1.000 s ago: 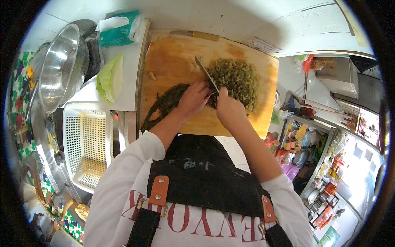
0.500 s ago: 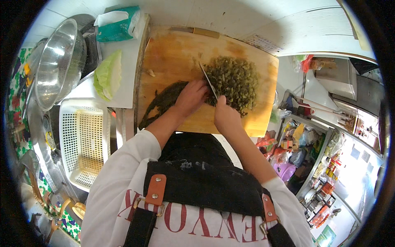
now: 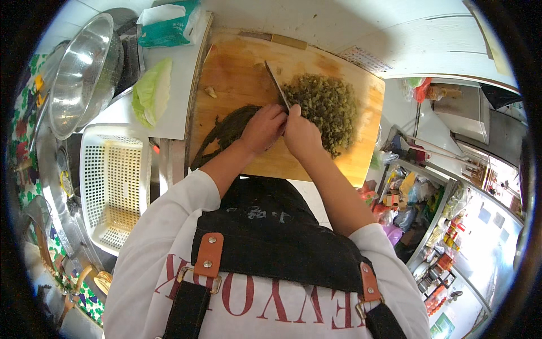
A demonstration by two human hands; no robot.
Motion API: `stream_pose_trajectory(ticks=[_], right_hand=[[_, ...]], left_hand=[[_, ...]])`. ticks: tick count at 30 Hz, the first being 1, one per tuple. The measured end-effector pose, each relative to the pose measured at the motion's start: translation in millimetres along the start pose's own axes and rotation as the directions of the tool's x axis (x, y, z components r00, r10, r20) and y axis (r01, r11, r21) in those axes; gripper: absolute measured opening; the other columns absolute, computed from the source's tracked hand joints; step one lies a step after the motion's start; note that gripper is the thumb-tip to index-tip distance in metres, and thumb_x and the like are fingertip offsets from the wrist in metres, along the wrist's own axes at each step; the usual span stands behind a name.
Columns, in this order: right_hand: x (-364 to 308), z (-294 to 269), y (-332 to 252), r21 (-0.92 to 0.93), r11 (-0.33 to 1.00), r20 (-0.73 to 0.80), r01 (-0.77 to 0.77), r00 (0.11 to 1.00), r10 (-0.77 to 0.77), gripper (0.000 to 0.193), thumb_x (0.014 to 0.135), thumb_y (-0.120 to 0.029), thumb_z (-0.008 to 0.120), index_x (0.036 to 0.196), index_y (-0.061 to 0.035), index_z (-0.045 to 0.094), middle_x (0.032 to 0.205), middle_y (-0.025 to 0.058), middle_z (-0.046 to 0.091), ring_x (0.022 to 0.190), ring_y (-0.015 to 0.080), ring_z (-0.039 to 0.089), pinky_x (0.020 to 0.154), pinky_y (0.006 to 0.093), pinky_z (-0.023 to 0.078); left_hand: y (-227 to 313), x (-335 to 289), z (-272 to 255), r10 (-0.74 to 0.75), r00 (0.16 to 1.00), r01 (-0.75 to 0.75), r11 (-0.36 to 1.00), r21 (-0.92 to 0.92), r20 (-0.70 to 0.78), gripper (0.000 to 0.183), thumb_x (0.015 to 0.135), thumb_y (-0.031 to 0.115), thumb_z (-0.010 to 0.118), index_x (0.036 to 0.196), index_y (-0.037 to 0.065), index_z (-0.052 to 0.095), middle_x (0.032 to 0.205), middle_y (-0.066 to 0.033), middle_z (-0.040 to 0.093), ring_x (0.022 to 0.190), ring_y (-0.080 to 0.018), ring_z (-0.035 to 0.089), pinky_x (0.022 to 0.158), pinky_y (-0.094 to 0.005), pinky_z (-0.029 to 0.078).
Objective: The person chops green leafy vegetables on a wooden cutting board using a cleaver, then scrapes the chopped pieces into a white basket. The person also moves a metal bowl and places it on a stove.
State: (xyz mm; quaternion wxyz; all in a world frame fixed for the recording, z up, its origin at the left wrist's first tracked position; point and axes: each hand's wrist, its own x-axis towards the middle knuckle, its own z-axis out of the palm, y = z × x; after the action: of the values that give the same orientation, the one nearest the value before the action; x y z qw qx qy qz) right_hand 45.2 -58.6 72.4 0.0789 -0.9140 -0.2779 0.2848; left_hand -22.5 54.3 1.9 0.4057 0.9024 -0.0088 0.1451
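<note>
A wooden cutting board (image 3: 248, 59) lies before me. On its right half is a heap of chopped dark green vegetable (image 3: 330, 107). A bundle of uncut dark green leafy vegetable (image 3: 228, 129) curves from the board's lower left up to my left hand (image 3: 264, 129), whose bent fingers press down on the end of it. My right hand (image 3: 304, 133) is closed round the handle of a kitchen knife (image 3: 275, 82). Its blade points away from me, between the uncut bundle and the heap, close beside my left fingertips. The handle is hidden in my fist.
A second knife (image 3: 289, 42) lies along the board's far edge. Left of the board are a cut piece of cabbage (image 3: 152, 93), a tissue pack (image 3: 169, 24), a metal bowl (image 3: 82, 73) and a white plastic basket (image 3: 90, 189). Crowded shelves (image 3: 415, 198) stand at the right.
My right hand and the knife have moved up and left, nearer my left hand. The blade has shifted off the heap's edge. My left hand stays on the bundle.
</note>
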Motion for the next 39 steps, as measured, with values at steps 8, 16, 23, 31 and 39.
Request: stream_pose_trajectory(ticks=[8, 16, 23, 31, 39], right_hand=[[-24, 11, 8, -0.014, 0.997, 0.013, -0.081, 0.997, 0.081, 0.018, 0.092, -0.017, 0.041, 0.098, -0.0004, 0.037, 0.076, 0.0298, 0.062, 0.075, 0.0474, 0.062, 0.067, 0.0553, 0.048], [-41, -19, -5, -0.137, 0.987, 0.174, -0.086, 0.979, 0.11, 0.021, 0.086, -0.007, 0.045, 0.104, 0.0019, 0.038, 0.077, 0.0271, 0.064, 0.075, 0.0439, 0.064, 0.065, 0.0497, 0.052], [-7, -3, -2, -0.039, 0.999, 0.008, 0.019, 1.0, -0.018, 0.016, 0.091, -0.012, 0.041, 0.1, 0.0006, 0.037, 0.071, 0.0301, 0.06, 0.07, 0.0471, 0.061, 0.062, 0.0549, 0.048], [-5, 16, -6, 0.014, 0.999, 0.035, -0.032, 0.999, 0.032, 0.018, 0.089, -0.012, 0.043, 0.102, -0.001, 0.037, 0.078, 0.0291, 0.063, 0.074, 0.0463, 0.063, 0.066, 0.0542, 0.05], [-30, 13, 20, 0.013, 0.998, 0.035, -0.057, 0.998, 0.056, 0.02, 0.094, -0.019, 0.041, 0.102, -0.0024, 0.035, 0.075, 0.0277, 0.063, 0.072, 0.0466, 0.062, 0.063, 0.0541, 0.049]], left_hand=[[-4, -4, 0, 0.031, 0.999, -0.031, 0.998, 0.055, 0.01, 0.019, 0.075, 0.009, 0.063, 0.092, 0.004, 0.059, 0.099, -0.0131, 0.055, 0.095, -0.0339, 0.052, 0.082, -0.0438, 0.044], [-9, -10, 6, -0.006, 0.997, 0.01, 0.999, 0.045, -0.082, 0.019, 0.074, 0.007, 0.064, 0.091, 0.003, 0.058, 0.097, -0.0143, 0.056, 0.094, -0.0347, 0.053, 0.081, -0.0436, 0.044], [-7, -8, -3, 0.05, 0.999, -0.049, 0.997, 0.06, -0.014, 0.017, 0.073, 0.006, 0.063, 0.089, 0.003, 0.058, 0.094, -0.014, 0.055, 0.094, -0.0346, 0.053, 0.083, -0.0432, 0.044], [-1, -15, -5, -0.046, 0.999, 0.045, 0.998, 0.053, 0.008, 0.024, 0.07, 0.01, 0.066, 0.091, 0.005, 0.057, 0.095, -0.0124, 0.055, 0.097, -0.0324, 0.053, 0.085, -0.042, 0.044], [-2, -29, -12, -0.089, 0.996, 0.079, 0.93, 0.36, 0.011, 0.047, 0.071, 0.018, 0.072, 0.111, 0.008, 0.05, 0.116, -0.0124, 0.047, 0.113, -0.0331, 0.044, 0.099, -0.0482, 0.031]])
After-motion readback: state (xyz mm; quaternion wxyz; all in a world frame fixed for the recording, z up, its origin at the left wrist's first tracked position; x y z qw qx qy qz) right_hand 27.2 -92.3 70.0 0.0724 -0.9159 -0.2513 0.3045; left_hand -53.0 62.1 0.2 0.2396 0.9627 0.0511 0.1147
